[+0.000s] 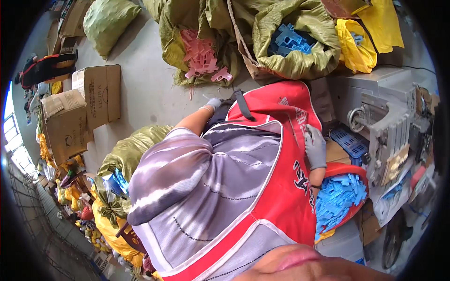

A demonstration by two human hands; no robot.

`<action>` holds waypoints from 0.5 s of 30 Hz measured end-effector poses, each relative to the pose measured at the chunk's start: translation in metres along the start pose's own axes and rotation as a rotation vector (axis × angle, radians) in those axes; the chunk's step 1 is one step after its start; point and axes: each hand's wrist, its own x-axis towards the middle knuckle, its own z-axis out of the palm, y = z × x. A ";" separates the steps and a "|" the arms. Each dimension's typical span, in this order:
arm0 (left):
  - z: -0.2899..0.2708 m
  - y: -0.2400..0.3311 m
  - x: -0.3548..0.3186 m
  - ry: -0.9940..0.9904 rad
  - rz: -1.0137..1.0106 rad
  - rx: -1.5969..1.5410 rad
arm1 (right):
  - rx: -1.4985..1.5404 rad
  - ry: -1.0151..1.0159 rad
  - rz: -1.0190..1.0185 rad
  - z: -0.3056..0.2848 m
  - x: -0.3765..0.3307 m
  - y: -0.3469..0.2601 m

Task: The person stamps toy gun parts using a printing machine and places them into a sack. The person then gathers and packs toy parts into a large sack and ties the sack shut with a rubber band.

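Note:
Both my hands wear grey gloves. My left hand (215,103) is beside my lap on the left, next to dark cloth; its fingers are small and partly hidden, so I cannot tell what they hold. My right hand (315,148) lies against the red apron (286,105) on my lap, fingers stretched along the cloth, with nothing visible in it. Just beyond my right wrist, a red basin (358,174) holds a heap of light-blue plastic pieces (340,199). A dark strap with a buckle (243,104) lies across the apron.
Ahead are a green sack (323,58) of blue pieces and pink gun-shaped pieces (201,54) spilling from another sack. A metal machine with a handwheel (357,119) and a blue crate (349,143) stand at right. Cardboard boxes (103,96) and a person (47,70) are at left.

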 end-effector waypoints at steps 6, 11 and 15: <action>0.000 0.072 0.004 -0.126 0.101 -0.154 | -0.032 -0.113 0.299 -0.003 -0.028 0.033; 0.036 0.036 -0.039 -0.189 0.030 -0.127 | -0.006 -0.318 0.431 0.001 -0.042 0.030; -0.014 0.103 -0.118 -0.138 -0.274 -0.034 | 0.007 -0.369 0.444 -0.017 -0.043 0.026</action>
